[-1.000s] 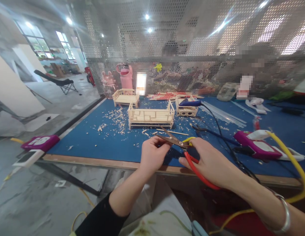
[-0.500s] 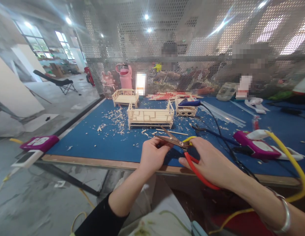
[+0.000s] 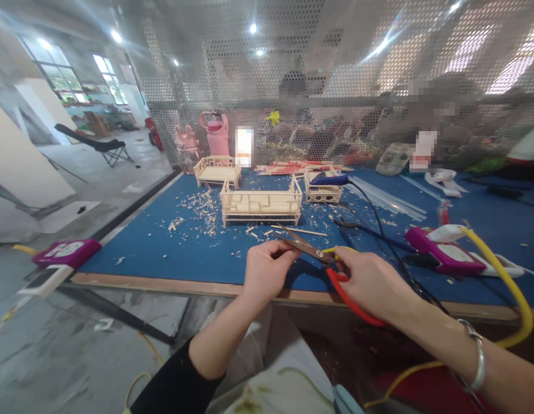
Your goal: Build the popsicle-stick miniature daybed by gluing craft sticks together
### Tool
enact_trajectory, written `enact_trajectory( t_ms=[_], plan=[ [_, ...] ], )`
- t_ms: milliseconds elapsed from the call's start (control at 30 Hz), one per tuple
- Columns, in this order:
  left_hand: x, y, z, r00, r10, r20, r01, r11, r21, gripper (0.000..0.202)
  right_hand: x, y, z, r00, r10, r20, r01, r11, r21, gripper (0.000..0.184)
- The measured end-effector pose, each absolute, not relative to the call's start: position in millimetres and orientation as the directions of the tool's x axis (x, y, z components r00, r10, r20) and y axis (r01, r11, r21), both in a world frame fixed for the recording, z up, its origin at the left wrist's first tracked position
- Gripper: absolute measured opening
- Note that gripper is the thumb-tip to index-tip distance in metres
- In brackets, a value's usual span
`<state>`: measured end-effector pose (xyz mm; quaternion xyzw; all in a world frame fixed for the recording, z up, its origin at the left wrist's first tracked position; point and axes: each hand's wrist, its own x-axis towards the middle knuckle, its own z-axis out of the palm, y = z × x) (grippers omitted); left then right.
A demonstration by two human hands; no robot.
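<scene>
Narrowing since before: scissors (image 3: 319, 253) blades | right hand (image 3: 374, 283): grip clasping scissors | left hand (image 3: 269, 273): grip pinched, contents unclear

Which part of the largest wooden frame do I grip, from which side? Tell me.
Probably the slatted seat of the wooden frame, low at both short ends, one hand from each side. It stands upright with its long side facing you, and the railings above look thin. The right hand would first have to put down the scissors.
</scene>
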<state>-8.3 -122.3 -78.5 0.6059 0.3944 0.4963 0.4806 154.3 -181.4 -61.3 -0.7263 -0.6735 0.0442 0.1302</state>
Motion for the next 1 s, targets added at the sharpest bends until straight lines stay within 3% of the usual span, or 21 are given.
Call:
enact_trajectory(
  t_ms=[267, 500, 733, 1000],
  plan=[
    [-8, -119, -82, 0.166, 0.962, 0.217, 0.009, -0.222, 0.975, 0.015, 163, -174, -59, 0.107, 0.991, 0.083, 0.894, -0.059, -0.443, 0.018],
    [-12, -120, -81, 0.106, 0.933, 0.345, 0.007, -0.347, 0.938, 0.014, 185, -172, -41, 0.187, 0.98, 0.07, 0.967, -0.171, -0.188, 0.047],
    [-11, -117, -86, 0.121, 0.959, 0.257, -0.067, -0.25, 0.966, 0.024, 184, -152, -40, 0.205, 0.969, -0.136, 0.947, -0.232, -0.222, 0.055],
    [-13, -119, -83, 0.156, 0.957, 0.246, -0.091, -0.234, 0.968, 0.02, 167, -130, -32, 0.29, 0.957, -0.008, 0.947, -0.289, -0.14, 0.046]
  ],
)
